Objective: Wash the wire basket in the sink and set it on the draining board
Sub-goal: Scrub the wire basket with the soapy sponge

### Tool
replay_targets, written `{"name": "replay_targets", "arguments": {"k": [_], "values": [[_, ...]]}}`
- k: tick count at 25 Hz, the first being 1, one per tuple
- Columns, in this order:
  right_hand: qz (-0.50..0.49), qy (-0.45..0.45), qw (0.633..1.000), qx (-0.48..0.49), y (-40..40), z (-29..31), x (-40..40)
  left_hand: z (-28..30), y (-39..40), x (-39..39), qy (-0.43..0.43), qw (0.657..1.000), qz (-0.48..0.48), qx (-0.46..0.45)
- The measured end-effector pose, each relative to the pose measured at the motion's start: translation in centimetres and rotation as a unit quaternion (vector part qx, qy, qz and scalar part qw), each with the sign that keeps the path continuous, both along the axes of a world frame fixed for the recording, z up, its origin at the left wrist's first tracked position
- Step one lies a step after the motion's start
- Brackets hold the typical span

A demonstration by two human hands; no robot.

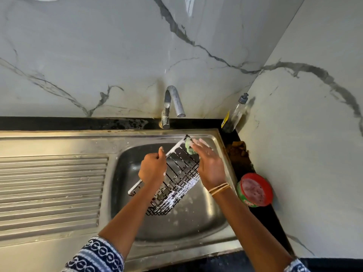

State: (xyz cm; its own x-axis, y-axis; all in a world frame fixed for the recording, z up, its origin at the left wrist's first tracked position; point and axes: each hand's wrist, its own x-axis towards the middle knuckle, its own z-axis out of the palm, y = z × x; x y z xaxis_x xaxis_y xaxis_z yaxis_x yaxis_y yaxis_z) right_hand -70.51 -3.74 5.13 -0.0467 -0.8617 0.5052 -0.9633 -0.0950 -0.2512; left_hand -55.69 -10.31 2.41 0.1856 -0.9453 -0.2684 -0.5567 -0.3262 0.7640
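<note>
Wire basket (177, 178), soapy and tilted, held above the sink (196, 222) bowl. Left hand (152, 168) at 9 o'clock of the basket, fingers (160, 152) curled tight around its white rim bar. Right hand (209, 163) at 3 o'clock, fingers pressing a green sponge (189, 147) against the basket's far end. Draining board (53, 191) at 9 o'clock of the bowl; tap (171, 104) at 12 o'clock.
</note>
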Motion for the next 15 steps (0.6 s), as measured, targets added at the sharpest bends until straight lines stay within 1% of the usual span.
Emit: {"name": "replay_targets", "arguments": {"k": [2, 4, 6, 7, 8, 9, 10, 11, 12, 13, 14, 15], "values": [[0.019, 0.066, 0.998, -0.010, 0.6, -0.5, 0.7, 0.3, -0.2, -0.2, -0.026, 0.999, -0.016, -0.008], [0.049, 0.105, 0.993, 0.017, 1.6, -0.9, 2.5, 0.5, -0.5, -0.3, -0.028, 0.999, -0.029, 0.005], [0.072, 0.117, 0.990, 0.012, 2.4, -1.0, 3.2, 0.5, -0.7, -0.5, -0.031, 0.999, -0.044, 0.005], [0.063, 0.111, 0.992, 0.003, 2.2, -0.3, 2.7, 0.5, -0.7, -0.6, -0.035, 0.998, -0.055, 0.003], [0.030, 0.092, 0.995, -0.006, 1.5, 0.4, 1.9, 0.5, -0.7, -0.6, -0.038, 0.997, -0.067, -0.003], [-0.026, 0.049, 0.998, -0.011, 0.3, 0.8, 0.7, 0.5, -0.7, -0.7, -0.037, 0.996, -0.076, -0.007], [-0.084, -0.029, 0.996, 0.004, -0.9, 1.0, -0.6, 0.5, -0.6, -0.6, -0.030, 0.996, -0.080, -0.006], [-0.118, -0.132, 0.983, 0.045, -1.9, 1.2, -1.7, 0.4, -0.5, -0.5, -0.013, 0.997, -0.081, -0.001], [-0.125, -0.245, 0.958, 0.086, -2.7, 1.2, -2.5, 0.3, -0.6, -0.2, 0.011, 0.997, -0.081, 0.007], [-0.121, -0.331, 0.929, 0.111, -3.3, 1.1, -3.1, 0.1, -0.8, 0.0, 0.044, 0.996, -0.078, 0.015], [-0.117, -0.381, 0.908, 0.130, -3.7, 0.8, -3.6, -0.1, -1.0, 0.2, 0.074, 0.994, -0.075, 0.020], [-0.109, -0.404, 0.896, 0.145, -3.9, 0.8, -3.8, -0.3, -1.1, 0.4, 0.094, 0.993, -0.073, 0.022]]}}
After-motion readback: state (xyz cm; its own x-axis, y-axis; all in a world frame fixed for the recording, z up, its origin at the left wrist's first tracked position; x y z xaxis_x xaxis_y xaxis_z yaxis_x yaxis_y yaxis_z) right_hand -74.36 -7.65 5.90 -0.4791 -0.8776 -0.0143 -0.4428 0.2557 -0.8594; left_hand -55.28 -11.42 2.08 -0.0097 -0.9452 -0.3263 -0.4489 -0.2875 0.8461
